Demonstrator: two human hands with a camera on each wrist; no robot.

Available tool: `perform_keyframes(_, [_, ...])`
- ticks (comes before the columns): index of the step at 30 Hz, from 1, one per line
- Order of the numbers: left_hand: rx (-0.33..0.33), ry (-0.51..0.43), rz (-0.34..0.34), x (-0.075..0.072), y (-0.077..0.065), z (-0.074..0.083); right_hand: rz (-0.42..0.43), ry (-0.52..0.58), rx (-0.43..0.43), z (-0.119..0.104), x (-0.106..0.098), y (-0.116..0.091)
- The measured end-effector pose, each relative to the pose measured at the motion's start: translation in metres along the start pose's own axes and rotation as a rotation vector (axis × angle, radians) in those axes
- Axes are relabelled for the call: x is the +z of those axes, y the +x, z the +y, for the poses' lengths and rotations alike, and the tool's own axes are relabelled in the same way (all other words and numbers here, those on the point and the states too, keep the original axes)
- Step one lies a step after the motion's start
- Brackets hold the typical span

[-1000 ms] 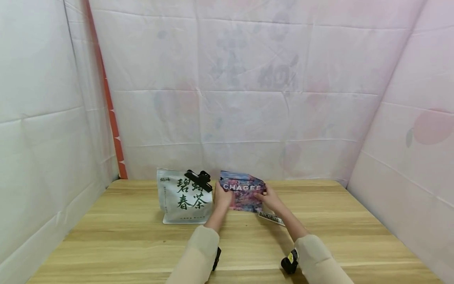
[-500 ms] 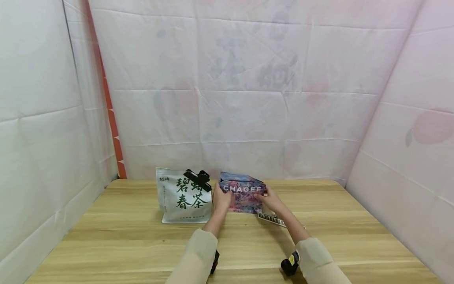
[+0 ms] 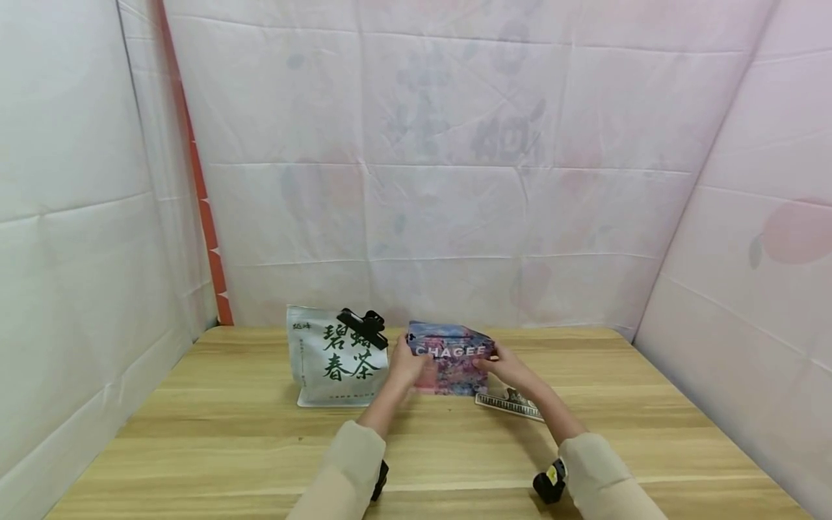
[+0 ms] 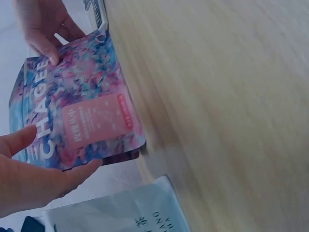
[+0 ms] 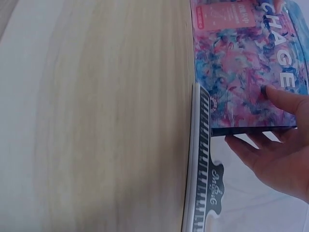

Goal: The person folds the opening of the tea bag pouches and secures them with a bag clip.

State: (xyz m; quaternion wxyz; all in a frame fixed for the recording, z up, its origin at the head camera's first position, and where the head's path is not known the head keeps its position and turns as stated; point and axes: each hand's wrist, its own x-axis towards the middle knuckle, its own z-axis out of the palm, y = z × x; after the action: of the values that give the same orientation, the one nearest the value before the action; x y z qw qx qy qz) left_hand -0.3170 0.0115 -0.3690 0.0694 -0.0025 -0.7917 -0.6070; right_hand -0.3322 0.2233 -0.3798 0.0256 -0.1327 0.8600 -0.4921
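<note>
Pale fabric sheets (image 3: 455, 180) on three sides, red strip (image 3: 201, 217) down the left rear corner, wood-grain worktop (image 3: 448, 462) below. Toward the back, around mid-width: CHAGEE pouch (image 3: 455, 361), mottled pink, blue and purple, roughly upright, front toward the head camera, top edge sloping down at the right. Pink label low on its front, clear in both wrist views. Cannot tell whether its bottom bears on the worktop.

Held from both sides. Left hand (image 3: 408, 365): partly closed, thumb on the front by the lettering, fingers along the left edge. Right hand (image 3: 510, 367): partly closed too, thumb on the front, fingers round the right edge and behind, a little spread in the right wrist view.

Just left of the left hand: white tea pouch (image 3: 338, 368), standing, large green Chinese characters, black bulldog clip (image 3: 365, 330) slanted across its upper right corner. By the lower right corner of the held pouch: piano-keyboard strip (image 5: 202, 145) with "Music" lettering; touching or apart, cannot tell. Nearest the camera: beige sleeves (image 3: 351, 455), black wrist device (image 3: 549, 485) with yellow mark at the right wrist.
</note>
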Motion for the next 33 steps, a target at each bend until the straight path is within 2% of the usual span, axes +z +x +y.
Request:
perform_keyframes(9, [-0.024,0.029,-0.074,-0.007,-0.01,0.007,-0.081,0.006,0.001,0.005,-0.01,-0.007])
perform_keyframes(15, [-0.042,0.129,-0.115,-0.011,-0.014,0.009,-0.12,0.007,-0.043,0.005,-0.01,-0.011])
perform_keyframes(20, [-0.039,0.176,-0.148,-0.012,-0.015,0.008,-0.131,0.005,-0.034,0.002,-0.011,-0.016])
perform_keyframes(27, [-0.012,0.178,-0.134,-0.012,-0.017,0.009,-0.108,-0.024,-0.009,-0.001,-0.011,-0.019])
perform_keyframes(33, [-0.01,0.17,-0.122,-0.012,-0.019,0.01,-0.072,-0.002,0.01,0.001,-0.011,-0.019])
